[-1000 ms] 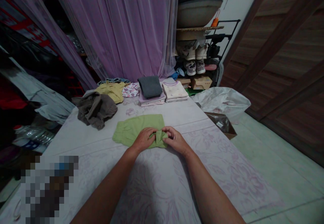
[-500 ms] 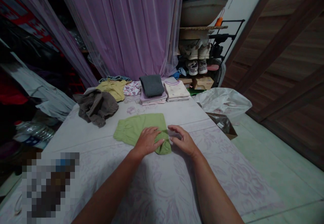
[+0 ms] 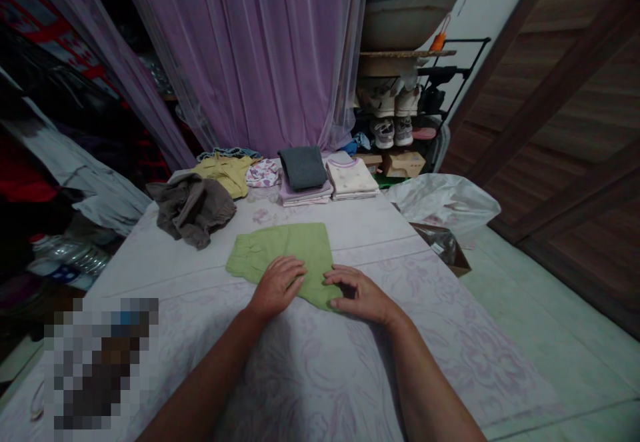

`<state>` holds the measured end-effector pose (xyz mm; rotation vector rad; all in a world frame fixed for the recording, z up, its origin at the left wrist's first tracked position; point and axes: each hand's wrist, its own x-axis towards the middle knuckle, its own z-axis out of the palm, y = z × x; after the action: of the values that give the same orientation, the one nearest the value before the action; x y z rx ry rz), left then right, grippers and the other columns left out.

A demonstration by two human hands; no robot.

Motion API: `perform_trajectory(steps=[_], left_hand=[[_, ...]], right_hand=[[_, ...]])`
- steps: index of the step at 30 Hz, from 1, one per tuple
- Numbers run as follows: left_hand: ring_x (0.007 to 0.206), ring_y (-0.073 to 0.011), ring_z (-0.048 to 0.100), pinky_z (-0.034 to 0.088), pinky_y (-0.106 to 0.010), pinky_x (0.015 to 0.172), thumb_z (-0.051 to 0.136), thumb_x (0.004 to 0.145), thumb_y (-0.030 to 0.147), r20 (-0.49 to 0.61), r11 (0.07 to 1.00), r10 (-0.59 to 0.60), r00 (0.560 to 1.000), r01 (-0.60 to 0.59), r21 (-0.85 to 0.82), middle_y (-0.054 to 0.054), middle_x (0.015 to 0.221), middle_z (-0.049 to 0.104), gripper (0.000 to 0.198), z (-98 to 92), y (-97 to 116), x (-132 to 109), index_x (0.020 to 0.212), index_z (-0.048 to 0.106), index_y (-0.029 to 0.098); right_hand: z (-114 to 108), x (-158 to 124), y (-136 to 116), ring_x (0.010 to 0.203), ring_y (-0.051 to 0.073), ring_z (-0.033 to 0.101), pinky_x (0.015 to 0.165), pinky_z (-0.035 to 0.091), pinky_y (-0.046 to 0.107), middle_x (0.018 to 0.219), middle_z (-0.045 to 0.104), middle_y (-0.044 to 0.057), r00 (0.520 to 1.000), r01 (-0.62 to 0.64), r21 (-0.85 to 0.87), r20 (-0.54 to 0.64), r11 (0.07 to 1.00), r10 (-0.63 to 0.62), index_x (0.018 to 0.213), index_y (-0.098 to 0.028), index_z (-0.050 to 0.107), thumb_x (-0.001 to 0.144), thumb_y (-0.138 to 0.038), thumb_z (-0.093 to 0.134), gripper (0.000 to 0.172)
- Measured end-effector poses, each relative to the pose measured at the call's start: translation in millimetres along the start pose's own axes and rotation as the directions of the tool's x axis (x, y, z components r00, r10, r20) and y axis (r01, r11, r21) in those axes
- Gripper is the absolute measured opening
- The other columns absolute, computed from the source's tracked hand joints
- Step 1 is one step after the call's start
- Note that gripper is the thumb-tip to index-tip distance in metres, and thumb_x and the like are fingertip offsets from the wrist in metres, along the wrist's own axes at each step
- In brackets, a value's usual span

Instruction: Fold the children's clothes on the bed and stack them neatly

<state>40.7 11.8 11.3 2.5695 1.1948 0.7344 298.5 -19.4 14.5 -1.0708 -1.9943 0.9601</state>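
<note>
A folded pair of light green pants (image 3: 280, 242) lies flat on the patterned sheet, its gathered elastic waist at the left; whether they are short or long I cannot tell. My left hand (image 3: 279, 285) rests palm down on the near edge of the pants, fingers stretched out. At their right end is my right hand (image 3: 361, 293), with the fingertips touching the cloth near its lower right corner. A gap shows between the right thumb and fingers, and nothing is gripped there.
Behind the pants stand a folded dark grey garment (image 3: 303, 167) on a lilac pile and a stack of cream shirts (image 3: 353, 177). A crumpled brown garment (image 3: 193, 209) and a yellow one (image 3: 227, 172) lie left. Past the right edge is a clear plastic bag (image 3: 445, 199).
The bunched lower right corner of the green pants now lies flatter. My left hand has slid left and slightly nearer. My right hand has moved onto the cloth's right edge.
</note>
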Motion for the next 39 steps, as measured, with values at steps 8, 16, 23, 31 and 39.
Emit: perform_trajectory(steps=[8,16,23,31,39], left_hand=[[0.129,-0.0296,0.050,0.029,-0.053,0.114,0.058,0.084,0.048,-0.015,0.964,-0.210,0.978,0.210,0.164,-0.009,0.132,0.062,0.039,-38.5,-51.0,-52.5,0.116,0.067,0.027],[0.120,-0.0324,0.056,0.042,-0.045,0.102,0.041,0.089,0.052,-0.197,0.652,-0.699,0.687,0.726,0.219,-0.018,0.127,0.063,0.059,-75.0,-82.3,-37.1,0.127,0.058,0.011],[0.103,-0.0321,0.065,0.047,-0.037,0.080,0.056,0.076,0.062,0.066,0.549,-0.826,0.560,0.773,0.319,-0.013,0.113,0.070,0.053,-91.6,-80.7,2.9,0.108,0.065,0.022],[0.076,-0.0203,0.062,0.042,-0.027,0.064,0.060,0.069,0.045,-0.003,0.625,-0.781,0.625,0.780,-0.028,0.002,0.074,0.064,0.025,-87.6,-79.5,0.7,0.077,0.056,0.022],[0.088,-0.0211,0.064,0.051,-0.031,0.078,0.062,0.070,0.043,-0.184,0.532,-0.846,0.500,0.774,-0.343,-0.001,0.090,0.067,0.033,-81.7,-101.7,-21.2,0.094,0.057,0.021]], right_hand=[[7.3,0.4,-7.9,0.140,0.034,0.035,0.112,0.025,0.055,0.144,0.051,0.012,0.989,-0.048,-0.280,0.122,0.959,0.085,0.119,-0.027,0.067,0.061,-0.037,0.082,0.061],[11.7,-1.7,-11.9,0.139,0.034,0.036,0.111,0.026,0.056,0.144,0.051,0.012,0.992,-0.053,-0.319,0.094,0.946,0.087,0.118,-0.027,0.069,0.065,-0.036,0.078,0.054],[-6.3,48.3,-0.4,0.120,0.027,0.055,0.104,0.040,0.044,0.125,0.064,0.013,0.964,-0.224,-0.351,-0.218,0.909,0.154,0.110,-0.020,0.070,0.086,-0.042,0.058,0.034],[3.6,122.7,11.4,0.126,0.031,0.044,0.102,0.035,0.051,0.125,0.060,0.013,0.880,-0.475,-0.580,-0.331,0.662,0.341,0.094,-0.020,0.069,0.083,-0.036,0.061,0.021],[6.2,159.3,8.8,0.117,0.029,0.053,0.097,0.039,0.045,0.115,0.066,0.014,0.869,-0.489,-0.547,-0.367,0.679,0.331,0.103,-0.020,0.066,0.086,-0.040,0.057,0.028]])
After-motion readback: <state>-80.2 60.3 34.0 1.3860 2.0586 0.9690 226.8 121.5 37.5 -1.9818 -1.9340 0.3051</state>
